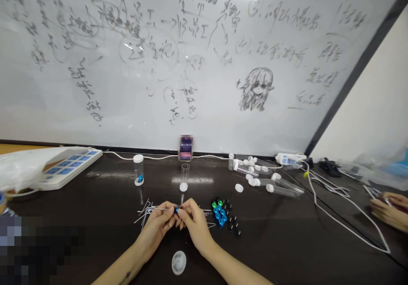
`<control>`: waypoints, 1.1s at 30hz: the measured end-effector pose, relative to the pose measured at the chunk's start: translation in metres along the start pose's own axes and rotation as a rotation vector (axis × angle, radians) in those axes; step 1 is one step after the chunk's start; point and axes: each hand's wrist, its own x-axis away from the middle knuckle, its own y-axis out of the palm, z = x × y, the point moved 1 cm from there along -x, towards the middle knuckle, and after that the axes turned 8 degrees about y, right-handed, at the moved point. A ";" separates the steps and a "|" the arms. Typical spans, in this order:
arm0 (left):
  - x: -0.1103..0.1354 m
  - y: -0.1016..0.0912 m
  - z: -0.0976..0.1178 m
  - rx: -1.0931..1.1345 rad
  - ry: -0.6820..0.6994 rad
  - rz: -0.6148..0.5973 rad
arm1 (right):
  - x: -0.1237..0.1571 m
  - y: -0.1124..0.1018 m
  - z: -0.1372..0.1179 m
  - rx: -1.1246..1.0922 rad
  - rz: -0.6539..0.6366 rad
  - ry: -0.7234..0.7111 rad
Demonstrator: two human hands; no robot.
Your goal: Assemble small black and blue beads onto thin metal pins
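Head view, first person: both my hands meet above the dark counter (pixel 287 242), near its front. My left hand (pixel 160 220) and my right hand (pixel 193 222) are each closed to a narrow pinch at a small blue piece (pixel 176 209), held up between the fingertips. A thin metal rod (pixel 164 209) runs leftward from the piece past my left fingers; whether the two are joined I cannot tell. Loose metal rods (pixel 144 213) lie crosswise beside my left hand, partly hidden by it. To the right of my right hand are grouped blue pieces (pixel 220 217), green pieces (pixel 214 204) and black pieces (pixel 235 226). Beyond my hands, an upright clear tube (pixel 185 174) stands on its white base; farther left stands a white-capped tube (pixel 138 169) containing something blue. Nearest me rests a round translucent dish (pixel 179 263). At far right, another person's hands (pixel 390 212) are partly visible.
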 end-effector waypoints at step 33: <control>0.004 0.002 0.002 0.001 -0.002 -0.008 | 0.010 -0.007 -0.013 0.377 0.113 -0.132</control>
